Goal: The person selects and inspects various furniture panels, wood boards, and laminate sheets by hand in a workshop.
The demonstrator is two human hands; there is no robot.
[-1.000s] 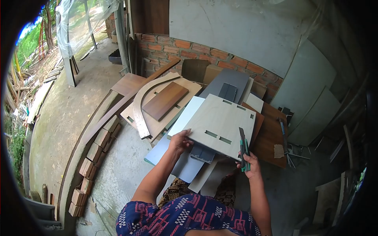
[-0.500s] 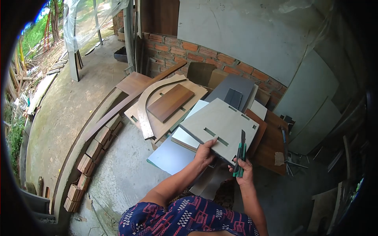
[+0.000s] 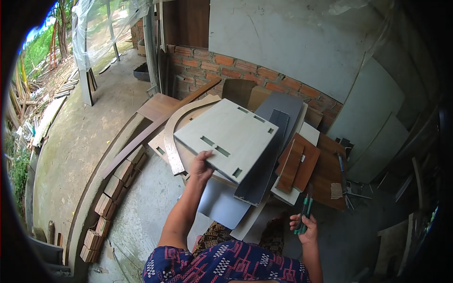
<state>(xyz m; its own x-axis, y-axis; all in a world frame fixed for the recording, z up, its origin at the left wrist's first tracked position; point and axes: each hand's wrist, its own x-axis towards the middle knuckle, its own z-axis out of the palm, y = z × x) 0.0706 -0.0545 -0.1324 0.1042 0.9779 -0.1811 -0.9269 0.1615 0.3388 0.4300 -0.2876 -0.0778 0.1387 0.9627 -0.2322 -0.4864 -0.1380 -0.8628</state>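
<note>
My left hand [image 3: 202, 166] grips the near edge of a pale wooden panel [image 3: 222, 129] with several rectangular slots cut through it. The panel lies tilted over the stack, above a curved wooden strip [image 3: 173, 150] and a long dark grey board [image 3: 257, 184]. To the right, apart from the panel, my right hand [image 3: 306, 226] is closed around a green and black utility knife [image 3: 304, 214], its dark blade pointing up. Small brown boards [image 3: 295, 165] lie just beyond the knife.
A row of bricks [image 3: 104, 205] edges the concrete step at left. A hammer [image 3: 340, 162] and loose metal rods lie at right near a brown board [image 3: 325, 184]. A low brick wall [image 3: 231, 63] and large grey sheets [image 3: 283, 42] stand behind the stack.
My left hand has carried the slotted panel left and away from me, uncovering the grey board and brown pieces. My right hand has moved right and down with the utility knife, away from the panel.
</note>
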